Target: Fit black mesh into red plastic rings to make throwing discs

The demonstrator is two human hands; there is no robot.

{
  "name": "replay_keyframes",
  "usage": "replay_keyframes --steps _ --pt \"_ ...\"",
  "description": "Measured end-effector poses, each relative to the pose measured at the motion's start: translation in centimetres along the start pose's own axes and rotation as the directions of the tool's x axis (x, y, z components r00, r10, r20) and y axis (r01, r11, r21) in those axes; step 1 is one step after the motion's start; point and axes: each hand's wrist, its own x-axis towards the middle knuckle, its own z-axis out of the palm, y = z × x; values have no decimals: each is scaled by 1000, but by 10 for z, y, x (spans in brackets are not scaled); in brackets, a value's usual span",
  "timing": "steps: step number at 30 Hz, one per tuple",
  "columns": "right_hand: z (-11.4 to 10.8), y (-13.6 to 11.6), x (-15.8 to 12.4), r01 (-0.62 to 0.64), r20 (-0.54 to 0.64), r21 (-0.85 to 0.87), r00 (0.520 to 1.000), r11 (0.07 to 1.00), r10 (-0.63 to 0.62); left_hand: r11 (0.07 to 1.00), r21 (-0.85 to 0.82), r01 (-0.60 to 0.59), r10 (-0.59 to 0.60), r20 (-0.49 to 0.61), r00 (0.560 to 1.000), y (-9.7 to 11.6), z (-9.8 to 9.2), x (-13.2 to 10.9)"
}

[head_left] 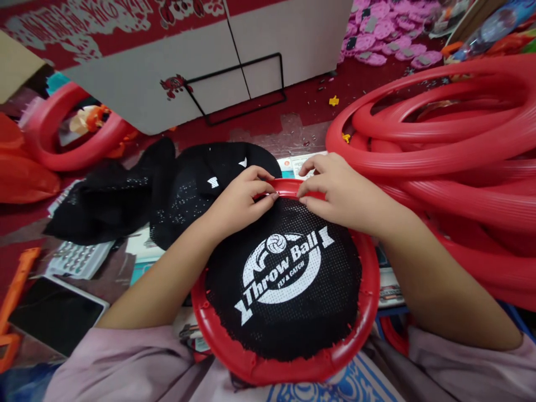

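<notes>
The red ring (371,290) with its black mesh (285,332) sits over your lap, print facing up. Your left hand (245,198) and right hand (335,187) are both curled nearly closed, thumbs and fingertips gripping the far rim side by side. Expect a light piece: the glossy ring looks stiff and perhaps slippery, the mesh soft (whether you also pinch its edge is hard to tell). The ring's rim seems the surest hold
</notes>
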Motion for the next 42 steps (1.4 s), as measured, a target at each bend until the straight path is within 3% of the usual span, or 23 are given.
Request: replay_keyframes --steps 9,14,22,29,33,42 --pt "23 -9 3 28 96 -149 995 988 -14 998 -54 -8 5 -41 999 0 -1 0" --pt "28 -10 6 -28 -14 -61 1000 998 28 997 -82 12 -16 -51 999 0 -2 -1" --pt "28 -2 11 -121 -143 242 977 963 159 985 -144 99 -113 -90 989 3 -4 -1" --pt "31 -6 11 -282 -165 202 934 938 316 992 -92 84 -94 -105 990 1 -3 0" --pt "31 -5 12 -295 -103 205 942 933 320 974 -136 183 -183 6 983 6 -3 1" --pt "27 -5 13 -343 -108 152 927 927 360 969 35 245 -244 -24 969 12 -2 3"
